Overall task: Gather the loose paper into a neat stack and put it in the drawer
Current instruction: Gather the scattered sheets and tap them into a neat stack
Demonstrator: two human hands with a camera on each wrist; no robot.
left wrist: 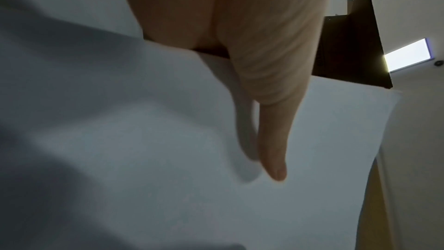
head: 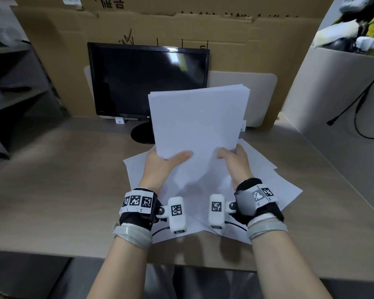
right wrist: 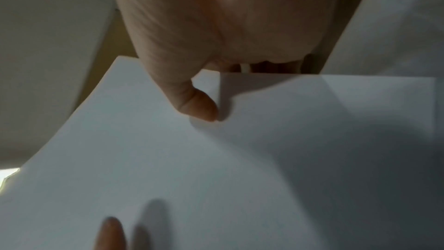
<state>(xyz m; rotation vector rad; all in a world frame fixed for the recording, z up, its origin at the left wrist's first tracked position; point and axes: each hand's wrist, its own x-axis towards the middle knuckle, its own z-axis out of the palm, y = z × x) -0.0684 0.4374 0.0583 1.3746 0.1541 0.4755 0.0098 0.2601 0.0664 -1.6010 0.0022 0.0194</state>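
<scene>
- White paper stack (head: 195, 119) is held upright above the desk (head: 58, 182), in front of the monitor (head: 147, 80)
- Its lower edge is pinched by the left hand (head: 160, 164) and the right hand (head: 235, 162), thumbs on the near face
- The other fingers are hidden behind the stack
- Loose sheets (head: 274, 186) are spread on the desk beneath

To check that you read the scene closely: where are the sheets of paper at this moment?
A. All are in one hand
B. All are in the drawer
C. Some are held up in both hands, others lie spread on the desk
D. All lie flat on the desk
C: the left hand and right hand grip the lower edge of a raised stack of paper, while loose sheets lie fanned out on the desk beneath.
</scene>
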